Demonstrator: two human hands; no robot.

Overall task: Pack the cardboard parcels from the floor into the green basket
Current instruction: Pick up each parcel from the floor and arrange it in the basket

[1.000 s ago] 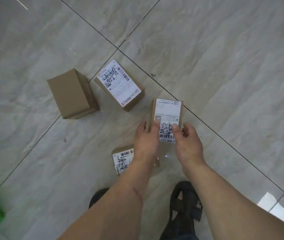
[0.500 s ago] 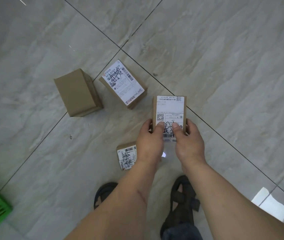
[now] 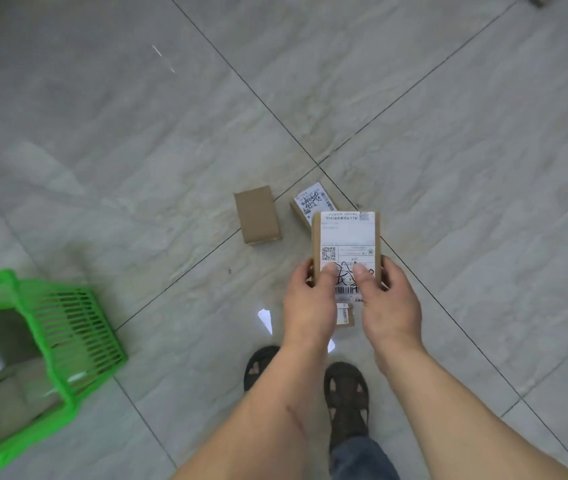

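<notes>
Gripping labelled parcel point(image 3: 346, 244) — left hand point(image 3: 310, 306), right hand point(image 3: 391, 303).

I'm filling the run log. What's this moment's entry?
held: labelled parcel | by: left hand, right hand | green basket: left, not reached

I see soft, even overhead light; a white glare patch on the glossy floor point(image 3: 265, 320) by the feet, and the green basket point(image 3: 68, 327) smeared by motion blur at left.
</notes>
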